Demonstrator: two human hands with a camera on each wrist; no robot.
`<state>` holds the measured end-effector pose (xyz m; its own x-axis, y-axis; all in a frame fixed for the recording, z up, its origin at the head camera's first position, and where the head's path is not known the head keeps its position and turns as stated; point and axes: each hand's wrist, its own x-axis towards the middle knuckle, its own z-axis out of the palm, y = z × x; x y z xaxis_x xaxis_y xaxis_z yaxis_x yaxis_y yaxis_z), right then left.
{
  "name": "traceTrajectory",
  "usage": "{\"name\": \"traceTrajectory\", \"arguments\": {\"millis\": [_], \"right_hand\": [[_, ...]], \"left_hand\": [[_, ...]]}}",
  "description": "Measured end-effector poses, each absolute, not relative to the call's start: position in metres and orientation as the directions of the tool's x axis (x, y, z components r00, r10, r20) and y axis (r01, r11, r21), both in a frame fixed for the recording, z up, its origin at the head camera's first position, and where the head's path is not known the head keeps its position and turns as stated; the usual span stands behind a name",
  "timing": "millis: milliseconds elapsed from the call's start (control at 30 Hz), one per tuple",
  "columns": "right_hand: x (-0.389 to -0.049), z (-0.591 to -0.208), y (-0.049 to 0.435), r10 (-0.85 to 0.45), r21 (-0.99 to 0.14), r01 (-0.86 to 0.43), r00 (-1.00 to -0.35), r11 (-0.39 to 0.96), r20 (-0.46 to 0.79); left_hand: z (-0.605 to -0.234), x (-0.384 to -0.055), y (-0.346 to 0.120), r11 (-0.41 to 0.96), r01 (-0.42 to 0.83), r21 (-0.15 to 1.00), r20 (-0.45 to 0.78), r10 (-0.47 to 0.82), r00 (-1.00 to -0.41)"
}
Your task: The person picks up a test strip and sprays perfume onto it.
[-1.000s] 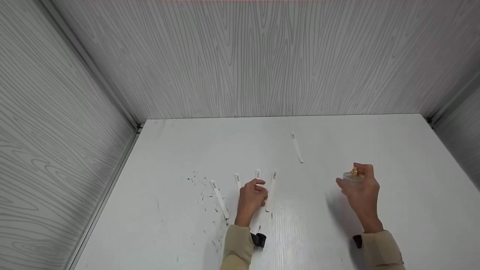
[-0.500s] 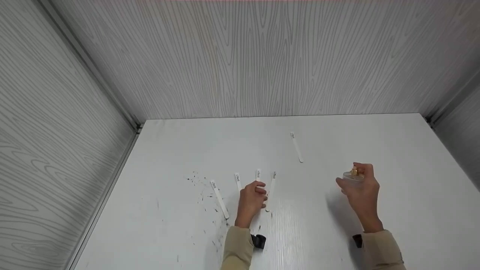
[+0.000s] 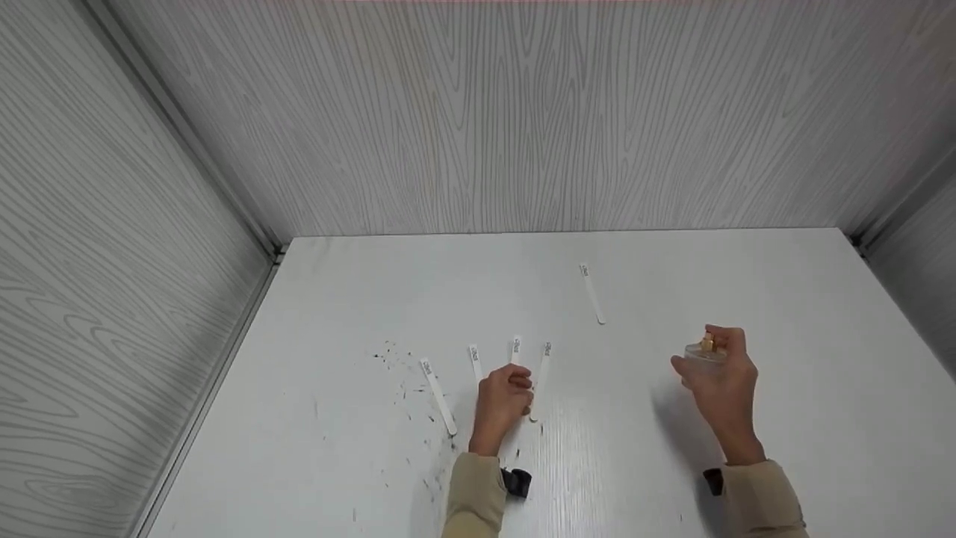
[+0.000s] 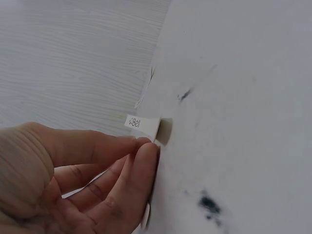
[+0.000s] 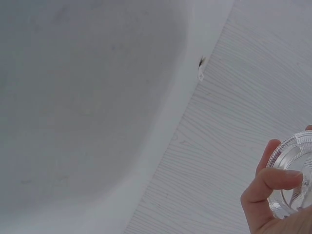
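Easing slightly back, the left grip [image 3: 503, 402] is pinching a paper strip [image 4: 143, 126] at the counter [image 3: 612, 441], apparently positioning it, with gentle release likely needed next, the right grip [image 3: 723, 386] holding a bottle [image 3: 700, 360].

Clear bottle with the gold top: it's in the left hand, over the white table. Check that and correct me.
Wrong hand: the head view shows the clear bottle with the gold top in the right hand, over the white table.

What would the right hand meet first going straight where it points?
For the right hand and its perfume bottle, probably the wood-grain back wall; the way over the white table looks free. The farthest paper strip lies left of that line. Depth unclear.
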<state>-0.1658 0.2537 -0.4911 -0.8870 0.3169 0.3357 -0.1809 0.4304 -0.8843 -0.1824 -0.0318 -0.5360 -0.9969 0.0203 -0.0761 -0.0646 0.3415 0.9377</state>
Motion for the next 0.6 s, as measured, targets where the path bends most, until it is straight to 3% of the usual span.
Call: {"name": "traceTrajectory", "arguments": {"millis": [600], "right_hand": [[-0.167,-0.492,0.251,0.317,-0.903,-0.158,-0.9,0.4,0.298]], "left_hand": [[-0.532,-0.177,-0.02,0.523,-0.072,0.849,-0.068,-0.027,-0.997]]}}
